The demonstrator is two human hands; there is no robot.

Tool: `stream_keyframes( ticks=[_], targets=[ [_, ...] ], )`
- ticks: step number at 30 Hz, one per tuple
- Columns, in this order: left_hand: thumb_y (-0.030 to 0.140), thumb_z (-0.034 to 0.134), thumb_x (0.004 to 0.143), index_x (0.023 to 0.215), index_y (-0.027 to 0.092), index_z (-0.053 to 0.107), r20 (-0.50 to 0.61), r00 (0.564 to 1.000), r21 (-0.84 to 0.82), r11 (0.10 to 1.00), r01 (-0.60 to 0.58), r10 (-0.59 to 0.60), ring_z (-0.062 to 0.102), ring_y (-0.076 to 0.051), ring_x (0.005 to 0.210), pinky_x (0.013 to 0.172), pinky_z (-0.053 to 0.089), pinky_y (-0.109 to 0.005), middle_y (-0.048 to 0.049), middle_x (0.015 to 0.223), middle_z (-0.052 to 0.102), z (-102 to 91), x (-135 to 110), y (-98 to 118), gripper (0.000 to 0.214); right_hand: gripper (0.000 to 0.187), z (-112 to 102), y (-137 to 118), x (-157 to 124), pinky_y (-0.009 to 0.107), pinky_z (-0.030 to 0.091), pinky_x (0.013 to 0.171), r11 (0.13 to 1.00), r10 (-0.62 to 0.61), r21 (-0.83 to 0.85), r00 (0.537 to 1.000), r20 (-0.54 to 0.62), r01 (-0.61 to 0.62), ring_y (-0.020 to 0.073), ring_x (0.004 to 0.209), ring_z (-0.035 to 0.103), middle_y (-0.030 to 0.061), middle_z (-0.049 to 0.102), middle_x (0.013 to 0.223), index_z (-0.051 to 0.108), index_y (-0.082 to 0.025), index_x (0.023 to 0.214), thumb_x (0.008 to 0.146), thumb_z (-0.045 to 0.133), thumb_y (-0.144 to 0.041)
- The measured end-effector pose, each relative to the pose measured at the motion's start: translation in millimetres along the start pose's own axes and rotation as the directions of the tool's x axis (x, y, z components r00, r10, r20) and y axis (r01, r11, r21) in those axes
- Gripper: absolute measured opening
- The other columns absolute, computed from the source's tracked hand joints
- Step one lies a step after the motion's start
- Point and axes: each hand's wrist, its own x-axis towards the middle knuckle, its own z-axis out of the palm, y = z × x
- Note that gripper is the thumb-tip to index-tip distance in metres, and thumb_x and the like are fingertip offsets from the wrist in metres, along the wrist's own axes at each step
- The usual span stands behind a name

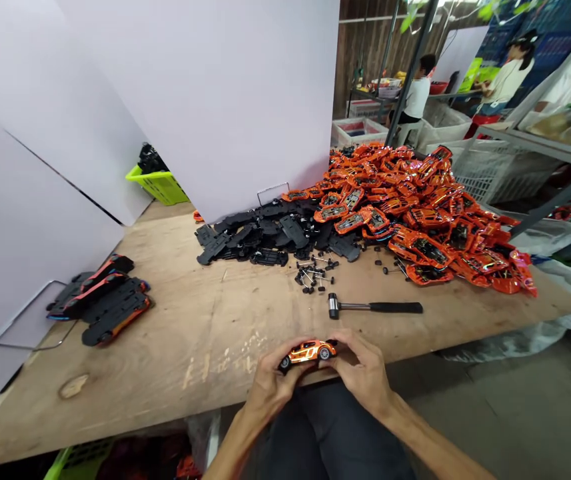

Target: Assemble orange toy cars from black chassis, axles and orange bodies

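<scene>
A shiny orange toy car with black wheels is held over the near edge of the plywood table. My left hand grips its rear end and my right hand grips its front, fingers curled round the body. A small black-handled hammer lies on the table just beyond my hands. Farther back are loose black wheel axles, a pile of black chassis plates and a big heap of orange car shells.
Several assembled cars lie upside down at the left by white panels. A green basket stands behind the panels. White crates, metal racks and other people at work are at the back right.
</scene>
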Motion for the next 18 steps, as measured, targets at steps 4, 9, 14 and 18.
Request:
stream_keyframes(
  ticks=[4, 9, 14, 18],
  targets=[
    [0.027, 0.085, 0.078, 0.108, 0.024, 0.082, -0.103, 0.995, -0.046, 0.999, 0.003, -0.008, 0.071, -0.030, 0.109, 0.101, 0.052, -0.038, -0.0088, 0.113, 0.080, -6.1, 1, 0, 0.031, 0.027, -1, -25, 16, 0.036, 0.061, 0.091, 0.997, -0.074, 0.010, 0.995, 0.068, 0.073, 0.0237, 0.103, 0.071, 0.0061, 0.073, 0.108, 0.065, -0.027, 0.119, 0.095, 0.065, -0.014],
    [0.030, 0.093, 0.067, 0.106, 0.026, 0.081, -0.151, 0.988, -0.112, 0.993, 0.023, -0.040, 0.071, -0.027, 0.101, 0.093, 0.054, -0.034, -0.0056, 0.105, 0.079, -11.0, -4, 2, 0.041, 0.042, -17, -50, 37, 0.038, 0.059, 0.099, 0.992, -0.121, -0.001, 0.949, 0.290, 0.126, 0.0235, 0.113, 0.068, 0.0080, 0.070, 0.122, 0.059, -0.028, 0.138, 0.099, 0.055, -0.011],
    [0.027, 0.099, 0.052, 0.094, 0.024, 0.080, -0.145, 0.985, 0.121, 0.990, -0.072, 0.089, 0.063, -0.019, 0.071, 0.074, 0.051, -0.028, 0.0000, 0.078, 0.073, -8.3, -5, 4, 0.047, 0.052, -12, -63, 28, 0.044, 0.060, 0.100, 0.957, -0.252, -0.068, 0.928, 0.273, 0.281, 0.0269, 0.114, 0.068, 0.0109, 0.069, 0.124, 0.049, -0.027, 0.149, 0.100, 0.051, -0.010],
    [0.028, 0.100, 0.045, 0.069, 0.021, 0.070, -0.191, 0.974, 0.151, 0.984, -0.096, 0.125, 0.051, -0.013, 0.058, 0.061, 0.045, -0.027, 0.0021, 0.063, 0.065, -4.1, -4, 10, 0.039, 0.060, -10, -76, 24, 0.039, 0.060, 0.102, 0.973, -0.218, -0.039, 0.960, 0.176, 0.228, 0.0251, 0.115, 0.071, 0.0087, 0.071, 0.125, 0.039, -0.031, 0.156, 0.101, 0.060, -0.021]
  ],
)
